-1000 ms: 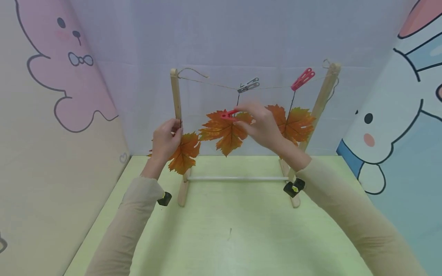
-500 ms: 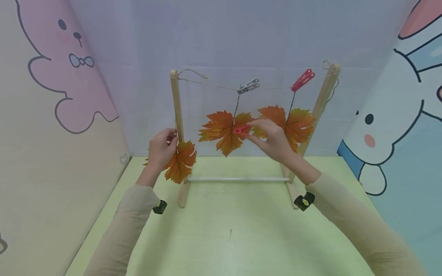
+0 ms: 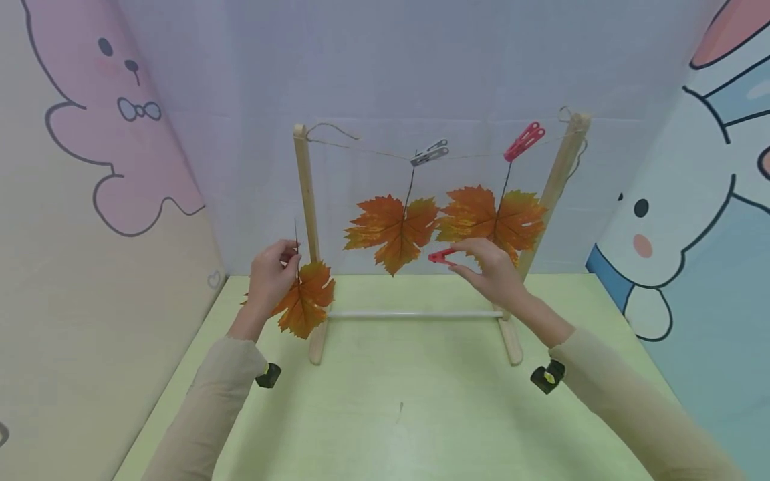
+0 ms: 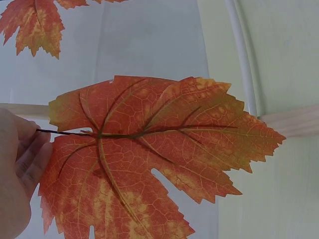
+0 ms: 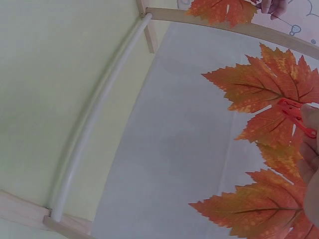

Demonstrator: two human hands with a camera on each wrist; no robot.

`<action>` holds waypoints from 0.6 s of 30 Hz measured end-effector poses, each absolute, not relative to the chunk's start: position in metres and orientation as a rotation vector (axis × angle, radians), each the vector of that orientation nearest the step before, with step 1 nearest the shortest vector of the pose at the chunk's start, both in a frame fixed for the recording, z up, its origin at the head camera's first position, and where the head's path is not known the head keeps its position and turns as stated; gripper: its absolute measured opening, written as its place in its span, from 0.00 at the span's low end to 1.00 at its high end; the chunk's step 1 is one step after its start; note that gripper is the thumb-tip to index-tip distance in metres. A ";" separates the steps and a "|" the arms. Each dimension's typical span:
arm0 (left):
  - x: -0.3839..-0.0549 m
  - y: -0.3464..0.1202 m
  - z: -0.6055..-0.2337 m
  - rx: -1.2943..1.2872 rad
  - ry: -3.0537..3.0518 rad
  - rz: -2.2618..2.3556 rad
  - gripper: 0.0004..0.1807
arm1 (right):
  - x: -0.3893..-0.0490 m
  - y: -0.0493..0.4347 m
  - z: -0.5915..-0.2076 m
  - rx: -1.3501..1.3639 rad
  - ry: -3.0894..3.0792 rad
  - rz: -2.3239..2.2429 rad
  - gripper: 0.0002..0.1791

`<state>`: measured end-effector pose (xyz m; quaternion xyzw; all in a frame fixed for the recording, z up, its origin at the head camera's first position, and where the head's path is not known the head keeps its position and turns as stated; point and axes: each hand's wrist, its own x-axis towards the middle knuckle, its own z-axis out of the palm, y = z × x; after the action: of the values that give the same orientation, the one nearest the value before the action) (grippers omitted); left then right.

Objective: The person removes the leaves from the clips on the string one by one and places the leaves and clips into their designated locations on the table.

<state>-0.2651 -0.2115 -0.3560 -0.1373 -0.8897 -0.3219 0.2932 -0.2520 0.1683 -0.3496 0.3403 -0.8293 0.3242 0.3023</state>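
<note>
My left hand [image 3: 271, 275] pinches the thin dark stem of an orange artificial maple leaf [image 4: 149, 134], whose blade hangs below the fingers beside the left post. In my right hand [image 3: 490, 270] a red clothespin [image 3: 442, 256] is held between thumb and fingers, in front of the rack and below the hanging leaves. A grey clothespin [image 3: 430, 153] on the string holds the stem of the middle leaf [image 3: 392, 230]. Another leaf [image 3: 493, 217] hangs to the right from a second red clothespin [image 3: 525, 141]; my right hand covers part of its lower edge in the head view.
A twine line sags between the left wooden post [image 3: 305, 187] and the right wooden post [image 3: 562, 170]. A white rod [image 3: 415, 314] joins the feet on the pale green table [image 3: 361, 401]. Cartoon-printed panels flank both sides.
My left hand has moved down and slightly left with its leaf, away from the left post. The right hand has moved down and right with the red clothespin, off the middle leaf.
</note>
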 end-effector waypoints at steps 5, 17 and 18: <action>-0.260 -0.219 -0.364 -0.333 -2.412 -0.879 0.08 | -0.238 0.176 -0.381 0.872 -2.205 0.972 0.21; -0.245 -0.240 -0.391 -0.270 -2.473 -0.932 0.08 | -0.220 0.194 -0.433 0.764 -2.260 1.067 0.20; -0.243 -0.241 -0.393 -0.262 -2.482 -0.941 0.08 | -0.219 0.196 -0.436 0.746 -2.265 1.063 0.20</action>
<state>-0.2434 -0.2411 -0.3930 -0.0956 -0.9045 -0.3428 0.2352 -0.2190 0.1963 -0.4356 0.2756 -0.8372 0.3928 0.2622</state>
